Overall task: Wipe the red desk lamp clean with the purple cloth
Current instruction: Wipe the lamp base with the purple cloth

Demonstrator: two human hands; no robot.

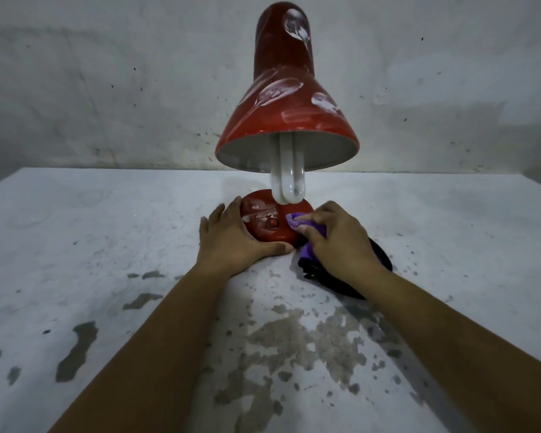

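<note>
Two bare forearms reaching forward from the bottom corners, converging toward the middle of a worn white table (75, 245) with grey patches of flaked paint nearest the viewer. Left hand (231, 235) laid flat-ish against the near-left side of the lamp base (269, 223), fingers spread and fairly straight along the base's left edge, thumb stretched along its near rim, touching the table; bracing, not curled round anything. Right hand (338, 235) on the near-right side of the base, wrist slightly raised, fingers bent and bunched over the purple cloth (297, 221), gripping it and pressing its front fold against the right part of the base top. Rest of the cloth trailing down beneath the palm to the table. Something dark (341, 279), cord-like, lying on the table under and behind the right wrist; too dim to tell more. White smears across the left part of the base, a small switch near its middle. Further up, a white U-shaped bulb (288, 173) hanging out of the red desk lamp (288, 104) shade, tilted open toward the viewer, its red outside streaked with white smudges. Behind, a stained grey wall (107, 89).
</note>
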